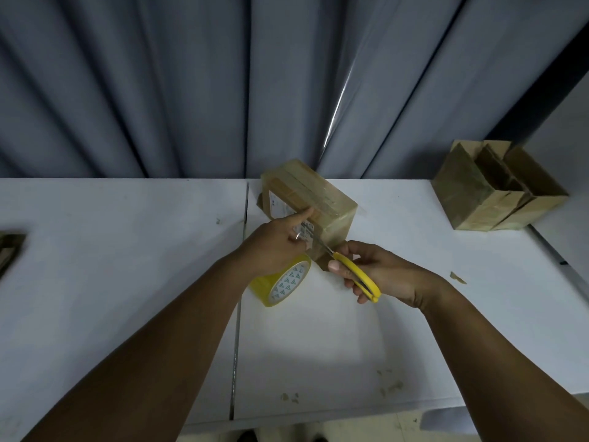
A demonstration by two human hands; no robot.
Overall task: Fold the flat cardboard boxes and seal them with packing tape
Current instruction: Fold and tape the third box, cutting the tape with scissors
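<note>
A folded cardboard box point(314, 194) with tape across its top stands on the white table point(127, 250) near the back edge. My left hand point(274, 242) holds a yellow tape roll point(283, 285) by its rim, with its index finger stretched out onto the box's side. A clear strip of tape runs from the roll up to the box. My right hand point(376, 272) grips yellow-handled scissors point(357, 272), and their blades reach into the tape strip just below the box's corner.
Two open cardboard boxes point(497, 186) stand together at the back right of the table. A stack of flat cardboard point(9, 250) shows at the left edge. A seam point(239, 298) splits the two tabletops. Grey curtains point(191, 84) hang behind. Small cardboard scraps lie near the front.
</note>
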